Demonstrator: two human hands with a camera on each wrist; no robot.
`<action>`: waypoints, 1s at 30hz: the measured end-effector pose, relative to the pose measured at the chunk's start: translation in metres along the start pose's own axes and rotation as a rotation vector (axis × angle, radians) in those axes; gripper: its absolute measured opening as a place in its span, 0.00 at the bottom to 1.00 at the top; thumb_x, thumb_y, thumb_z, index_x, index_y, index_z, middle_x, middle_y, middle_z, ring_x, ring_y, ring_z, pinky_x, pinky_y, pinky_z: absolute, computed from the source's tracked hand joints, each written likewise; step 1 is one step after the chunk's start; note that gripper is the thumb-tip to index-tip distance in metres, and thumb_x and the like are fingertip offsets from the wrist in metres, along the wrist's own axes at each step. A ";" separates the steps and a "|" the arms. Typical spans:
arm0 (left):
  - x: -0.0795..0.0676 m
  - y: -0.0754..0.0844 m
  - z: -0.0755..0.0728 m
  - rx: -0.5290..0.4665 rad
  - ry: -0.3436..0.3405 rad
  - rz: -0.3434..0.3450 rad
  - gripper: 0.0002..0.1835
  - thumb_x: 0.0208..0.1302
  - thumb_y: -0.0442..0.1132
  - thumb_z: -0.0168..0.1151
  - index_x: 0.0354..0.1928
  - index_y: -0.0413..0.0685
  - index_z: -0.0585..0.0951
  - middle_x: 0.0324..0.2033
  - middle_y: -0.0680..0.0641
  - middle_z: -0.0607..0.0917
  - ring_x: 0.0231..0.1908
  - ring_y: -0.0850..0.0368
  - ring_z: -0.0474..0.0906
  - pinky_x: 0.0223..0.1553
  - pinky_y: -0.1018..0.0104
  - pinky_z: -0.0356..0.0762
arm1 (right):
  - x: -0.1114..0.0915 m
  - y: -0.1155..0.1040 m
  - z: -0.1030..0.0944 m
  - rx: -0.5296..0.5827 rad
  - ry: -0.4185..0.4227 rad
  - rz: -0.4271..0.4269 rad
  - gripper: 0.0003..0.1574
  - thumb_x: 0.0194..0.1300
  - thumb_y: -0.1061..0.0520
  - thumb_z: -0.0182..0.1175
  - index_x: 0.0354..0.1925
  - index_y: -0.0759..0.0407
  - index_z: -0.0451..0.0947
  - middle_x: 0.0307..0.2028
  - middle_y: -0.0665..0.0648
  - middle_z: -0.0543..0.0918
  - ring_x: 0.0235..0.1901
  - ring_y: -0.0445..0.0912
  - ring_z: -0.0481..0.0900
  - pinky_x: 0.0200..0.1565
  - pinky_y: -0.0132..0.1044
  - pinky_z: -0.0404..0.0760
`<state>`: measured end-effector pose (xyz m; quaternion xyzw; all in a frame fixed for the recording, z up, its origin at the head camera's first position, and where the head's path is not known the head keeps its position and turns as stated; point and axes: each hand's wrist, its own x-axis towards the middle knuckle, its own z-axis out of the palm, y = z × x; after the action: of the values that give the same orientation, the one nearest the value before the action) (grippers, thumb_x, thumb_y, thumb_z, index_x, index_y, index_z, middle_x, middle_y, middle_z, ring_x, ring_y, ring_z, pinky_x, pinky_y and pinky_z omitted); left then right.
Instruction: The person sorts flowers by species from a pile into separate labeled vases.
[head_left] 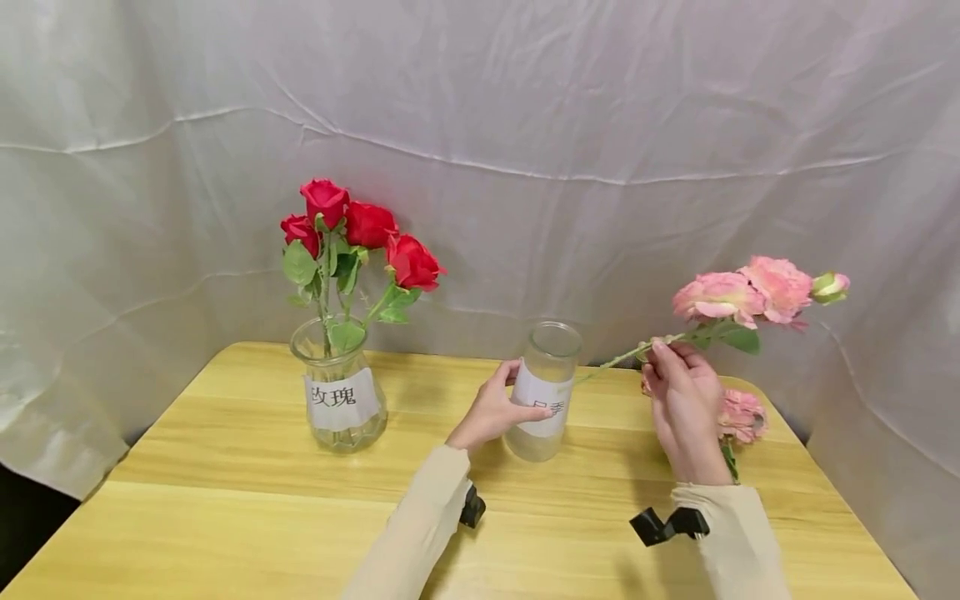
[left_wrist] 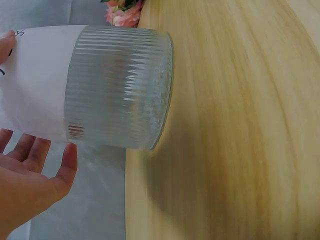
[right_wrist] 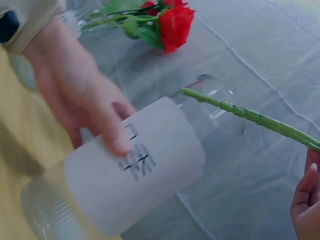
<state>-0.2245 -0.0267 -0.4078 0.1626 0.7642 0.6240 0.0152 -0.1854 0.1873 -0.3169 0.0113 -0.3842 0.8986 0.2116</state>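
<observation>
My left hand point(head_left: 493, 412) grips a clear glass vase point(head_left: 538, 446) around its white paper label, thumb across the front. The ribbed glass base point(left_wrist: 120, 90) shows close over the wooden table in the left wrist view. My right hand point(head_left: 686, 408) pinches the green stem of a pink artificial flower point(head_left: 776, 287) between thumb and fingers. Its blooms and a bud point to the upper right, while the stem's lower end slants down toward the vase. In the right wrist view the cut end of the stem point(right_wrist: 250, 116) overlaps the vase's mouth.
A second labelled glass vase point(head_left: 348, 433) stands to the left, holding several red roses point(head_left: 371, 225). Another pink flower point(head_left: 742, 415) lies on the wooden table point(head_left: 247, 533) beyond my right wrist. A grey cloth curtain point(head_left: 525, 167) hangs behind the table.
</observation>
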 end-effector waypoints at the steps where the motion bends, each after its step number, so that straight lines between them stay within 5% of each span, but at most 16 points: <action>1: 0.000 0.000 0.000 0.003 0.000 0.000 0.43 0.39 0.44 0.76 0.60 0.51 0.65 0.50 0.54 0.73 0.53 0.55 0.66 0.52 0.56 0.66 | 0.003 0.000 0.002 0.019 0.010 0.003 0.11 0.53 0.72 0.61 0.32 0.68 0.67 0.26 0.60 0.76 0.24 0.46 0.74 0.25 0.31 0.73; 8: 0.001 -0.001 0.000 0.010 0.001 0.002 0.43 0.39 0.44 0.76 0.60 0.51 0.64 0.50 0.55 0.72 0.52 0.56 0.66 0.51 0.57 0.66 | 0.017 -0.004 0.020 0.159 0.064 0.019 0.13 0.50 0.74 0.63 0.30 0.70 0.67 0.25 0.61 0.74 0.22 0.47 0.73 0.24 0.31 0.72; 14: 0.002 -0.001 0.000 0.012 0.002 0.001 0.43 0.39 0.44 0.76 0.60 0.51 0.65 0.50 0.55 0.73 0.52 0.57 0.66 0.51 0.57 0.66 | 0.025 -0.008 0.033 0.173 0.071 -0.020 0.13 0.50 0.74 0.62 0.32 0.69 0.66 0.27 0.61 0.74 0.24 0.47 0.74 0.24 0.30 0.73; 22: 0.000 0.002 0.000 -0.010 -0.002 0.004 0.42 0.41 0.41 0.75 0.60 0.50 0.65 0.50 0.53 0.72 0.53 0.54 0.66 0.52 0.55 0.65 | 0.026 0.001 0.041 0.069 0.031 -0.097 0.12 0.51 0.74 0.61 0.30 0.67 0.68 0.25 0.60 0.78 0.23 0.45 0.79 0.21 0.28 0.73; 30: -0.001 0.002 0.001 -0.003 0.002 -0.003 0.42 0.40 0.42 0.75 0.60 0.51 0.64 0.50 0.53 0.72 0.53 0.55 0.66 0.51 0.56 0.66 | 0.026 0.021 0.042 -0.241 0.002 -0.198 0.09 0.53 0.70 0.62 0.30 0.63 0.71 0.26 0.55 0.76 0.23 0.41 0.74 0.23 0.27 0.71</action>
<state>-0.2231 -0.0253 -0.4066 0.1610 0.7635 0.6253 0.0155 -0.2231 0.1552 -0.2971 0.0228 -0.4860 0.8209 0.2991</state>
